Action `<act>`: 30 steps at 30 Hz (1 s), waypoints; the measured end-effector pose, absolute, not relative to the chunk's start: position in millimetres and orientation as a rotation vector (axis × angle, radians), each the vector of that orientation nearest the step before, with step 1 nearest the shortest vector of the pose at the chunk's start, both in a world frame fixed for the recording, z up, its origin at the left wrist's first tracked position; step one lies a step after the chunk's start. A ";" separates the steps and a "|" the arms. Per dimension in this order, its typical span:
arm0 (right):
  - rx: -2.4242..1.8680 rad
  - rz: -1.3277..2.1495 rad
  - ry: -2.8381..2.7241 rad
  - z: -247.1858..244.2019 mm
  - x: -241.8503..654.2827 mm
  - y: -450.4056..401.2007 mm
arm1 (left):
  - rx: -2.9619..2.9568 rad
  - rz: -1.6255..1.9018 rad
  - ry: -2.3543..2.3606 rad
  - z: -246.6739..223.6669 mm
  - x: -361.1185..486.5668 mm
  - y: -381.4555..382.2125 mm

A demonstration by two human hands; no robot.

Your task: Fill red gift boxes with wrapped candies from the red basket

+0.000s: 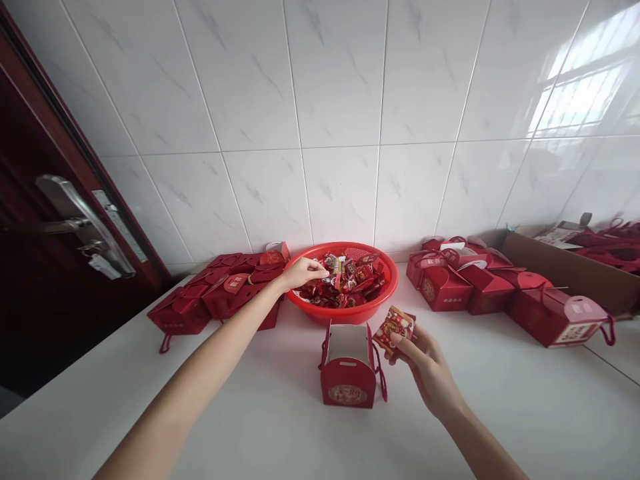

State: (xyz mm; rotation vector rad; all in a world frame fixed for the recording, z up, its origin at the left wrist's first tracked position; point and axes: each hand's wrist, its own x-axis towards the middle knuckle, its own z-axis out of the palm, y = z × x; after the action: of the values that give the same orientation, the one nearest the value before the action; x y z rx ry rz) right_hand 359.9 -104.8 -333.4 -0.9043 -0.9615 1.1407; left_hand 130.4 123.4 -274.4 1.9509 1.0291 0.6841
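My left hand [303, 272] reaches over the rim of a red plastic basket [341, 315], which is heaped with wrapped candies [357, 273]. Its thumb and fingers are closed together at the candies; whether one is pinched between them I cannot make out. Between thumb and fingers, my right hand [425, 363] grips red and gold wrapped packets [396, 329] that seem stacked. Just left of that hand stands a small red gift box [349, 387] with its top open, a pale inside and red cord handles at its sides.
Several red gift boxes [183, 310] stand closed on the left. More red boxes [447, 290] sit on the right, before a cardboard carton [555, 270] of red items. A tiled wall [340, 193] backs the white table [280, 427]; a door handle [85, 227] is at far left.
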 end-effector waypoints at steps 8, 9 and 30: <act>-0.920 1.145 -0.976 -333.6 360.4 -103.9 | 1.766 0.716 1.214 -266.3 141.5 110.0; -0.918 1.147 -0.979 -333.1 360.3 -103.9 | 1.745 0.722 1.233 -266.0 142.3 109.6; -0.922 1.142 -0.999 -330.1 358.2 -106.8 | 2.163 0.585 1.236 -268.6 151.9 113.0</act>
State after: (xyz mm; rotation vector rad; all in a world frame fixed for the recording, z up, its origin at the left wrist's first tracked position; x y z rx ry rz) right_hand 358.2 -106.8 -330.1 -0.9216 -0.9992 1.1420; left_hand 151.9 113.0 -268.6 2.1629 1.2355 0.5850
